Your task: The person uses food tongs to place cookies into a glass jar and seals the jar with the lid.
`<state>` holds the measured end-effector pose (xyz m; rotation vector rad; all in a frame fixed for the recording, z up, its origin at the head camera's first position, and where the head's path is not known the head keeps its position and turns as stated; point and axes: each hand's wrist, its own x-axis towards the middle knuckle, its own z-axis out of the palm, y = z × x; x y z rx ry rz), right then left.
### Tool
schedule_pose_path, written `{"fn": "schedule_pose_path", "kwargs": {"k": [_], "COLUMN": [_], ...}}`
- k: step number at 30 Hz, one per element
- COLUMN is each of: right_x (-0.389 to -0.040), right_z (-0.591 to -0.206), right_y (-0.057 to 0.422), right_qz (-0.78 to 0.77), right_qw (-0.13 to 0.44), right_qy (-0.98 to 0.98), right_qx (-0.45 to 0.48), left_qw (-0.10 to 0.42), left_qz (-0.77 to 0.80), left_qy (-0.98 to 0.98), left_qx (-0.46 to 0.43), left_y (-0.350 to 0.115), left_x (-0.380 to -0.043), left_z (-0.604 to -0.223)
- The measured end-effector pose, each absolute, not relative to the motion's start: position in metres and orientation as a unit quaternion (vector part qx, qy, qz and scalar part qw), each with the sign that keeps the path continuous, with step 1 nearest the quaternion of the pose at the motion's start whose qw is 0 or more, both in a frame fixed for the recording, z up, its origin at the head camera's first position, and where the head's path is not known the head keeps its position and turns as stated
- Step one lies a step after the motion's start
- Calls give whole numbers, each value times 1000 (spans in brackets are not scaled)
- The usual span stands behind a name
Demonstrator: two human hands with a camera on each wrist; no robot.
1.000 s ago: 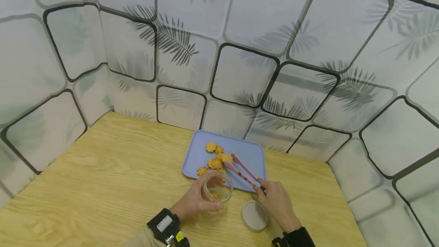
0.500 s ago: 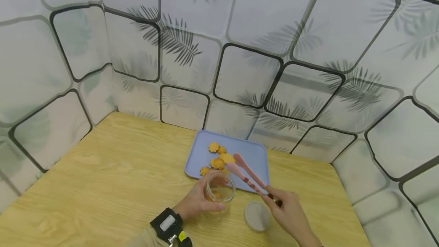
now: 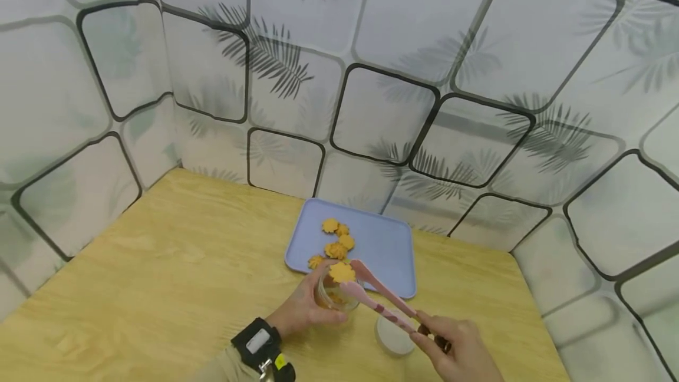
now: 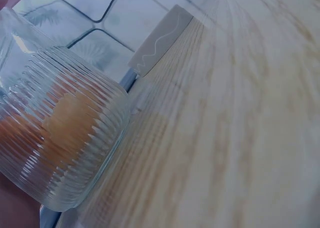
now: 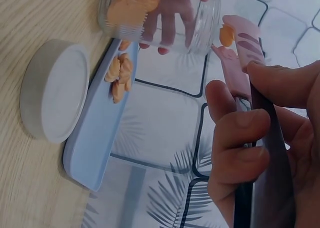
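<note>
- Bench (image 3: 175,258): yellowish, wood-grained, its far edge meeting the backdrop.
- Backdrop (image 3: 297,164): pale, patterned, behind the bench and along both sides, with a corner at left and right.
- Squares (image 3: 384,114): printed on it, rounded, outlined black or grey.
- Fronds (image 3: 278,55): printed dark grey or faded, some greenish.

"Rectangular blue tray (image 3: 384,258)?"
"Placed on the wood-grain table (image 3: 185,276), before the leaf-printed white sheeting (image 3: 286,164); orange flower-shaped pieces (image 3: 336,250) are grouped on its left half."
"And in front?"
"Ribbed cylindrical clear-glass jar (image 4: 65,128), positioned before the tray's left part; same goods contained. Round off-white lid (image 3: 394,338), set to the jar's right. Slender pink tongs (image 3: 380,309), extended from the right; one piece (image 3: 342,272) pinched above the jar's mouth."
</note>
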<state>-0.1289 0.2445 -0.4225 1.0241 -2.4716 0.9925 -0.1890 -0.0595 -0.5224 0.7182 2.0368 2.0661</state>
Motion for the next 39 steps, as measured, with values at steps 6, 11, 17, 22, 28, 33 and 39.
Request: {"fn": "schedule_pose_path", "kwargs": {"k": [6, 11, 17, 22, 28, 33, 39], "right_x": [-127, -124, -122, -120, -118, -118, -120], "right_z": [-420, -420, -418, -413, -411, -409, -411], "right_y": [241, 242, 244, 246, 248, 248, 248], "right_qz": [342, 334, 332, 331, 331, 334, 349], "right_qw": [126, 112, 93, 56, 33, 6, 5], "right_qy": [-867, -873, -878, -892, -895, -899, -897], "right_qx": [341, 336, 332, 305, 298, 284, 272], "left_qw": [72, 64, 55, 55, 42, 42, 33], "left_qz": [690, 688, 698, 705, 715, 738, 733], "left_qy": [676, 679, 668, 656, 637, 597, 602], "left_qx": [249, 247, 254, 265, 285, 312, 316], "left_y": [-59, -59, -58, -57, -56, -53, -54], "left_x": [-191, -190, -192, -192, -193, -195, -195], "left_z": [-520, -521, -523, -523, -525, -527, -527]}}
